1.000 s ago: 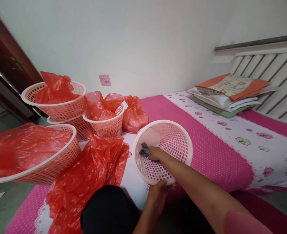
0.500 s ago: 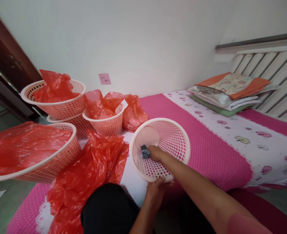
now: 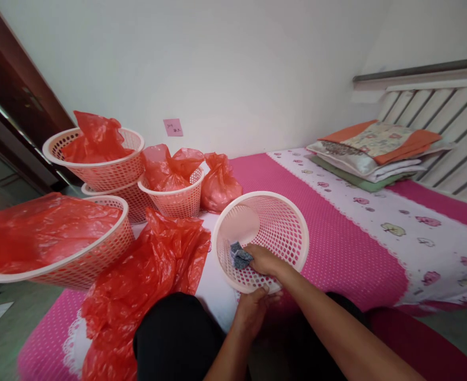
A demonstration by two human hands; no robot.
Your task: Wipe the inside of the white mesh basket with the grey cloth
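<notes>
A pale pink plastic basket [image 3: 283, 222] with perforated walls lies tilted on the bed, its mouth turned toward me. My left hand [image 3: 254, 307] grips the near rim from below, thumb over the edge. Inside the basket, my right hand [image 3: 263, 260] pinches a bunched grey-blue cloth [image 3: 240, 256] against the lower left wall. The ends of the right fingers are partly hidden by the cloth. Just left of the basket, a crumpled red plastic bag [image 3: 158, 264] is spread over the bed.
Several similar baskets stand left: a large one [image 3: 98, 259], a stacked one [image 3: 94, 172] and a small one [image 3: 178, 201], each with red plastic. Another red bag [image 3: 221, 188] sits by the wall. Folded bedding [image 3: 380, 148] is piled right, near a white slatted rail [image 3: 436, 111].
My right hand has drawn the cloth slightly toward me, down the basket's inside wall. The left hand keeps its hold on the rim, and the view has shifted a little.
</notes>
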